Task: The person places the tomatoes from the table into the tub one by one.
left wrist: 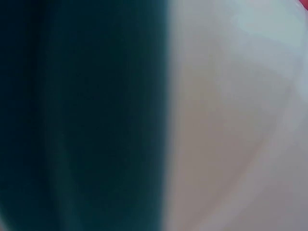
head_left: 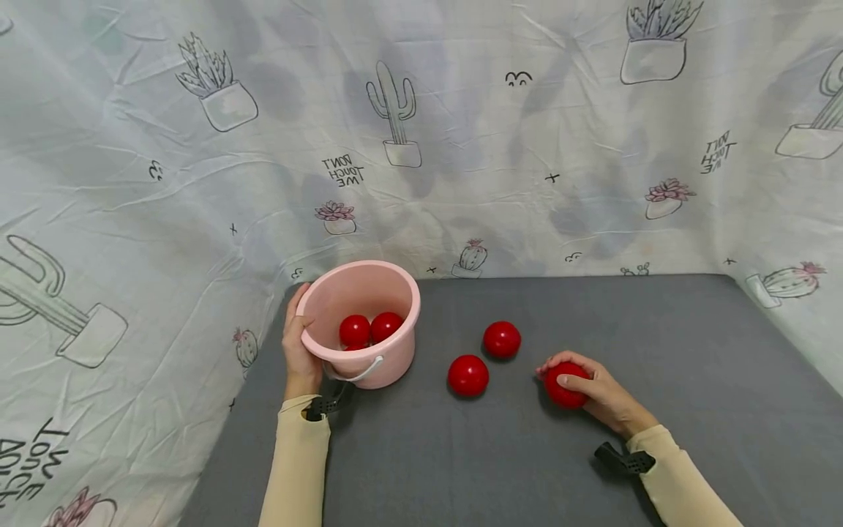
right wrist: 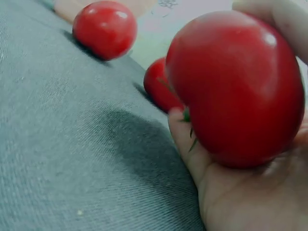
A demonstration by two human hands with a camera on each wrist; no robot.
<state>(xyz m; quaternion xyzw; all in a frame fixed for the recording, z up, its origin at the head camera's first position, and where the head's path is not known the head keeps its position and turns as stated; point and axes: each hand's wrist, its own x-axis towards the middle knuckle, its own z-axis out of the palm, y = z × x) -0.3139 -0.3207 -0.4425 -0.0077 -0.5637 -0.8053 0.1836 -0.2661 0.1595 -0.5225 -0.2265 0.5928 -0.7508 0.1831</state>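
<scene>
My left hand (head_left: pixel 301 344) grips a pink bucket (head_left: pixel 388 366) by its left side, thumb at the rim. The bucket leans with its mouth toward me, and red tomatoes (head_left: pixel 356 331) lie inside, one mostly hidden behind the front rim. In the right hand (head_left: pixel 602 391) is another tomato (right wrist: pixel 240 91), held between thumb and fingers close over the grey cloth; a bit of green stem (right wrist: pixel 186 114) shows in the right wrist view. Two more tomatoes, a nearer one (head_left: pixel 468 376) and a farther one (head_left: pixel 502 340), sit between bucket and right hand. The left wrist view is mostly blurred.
A grey cloth (head_left: pixel 421 468) covers the table. Behind and at both sides hangs a pale curtain (head_left: pixel 461 132) printed with cacti, close behind the bucket. The bucket's white handle (head_left: pixel 362 373) hangs down at its front. Black wrist cameras (head_left: pixel 624 460) sit on both wrists.
</scene>
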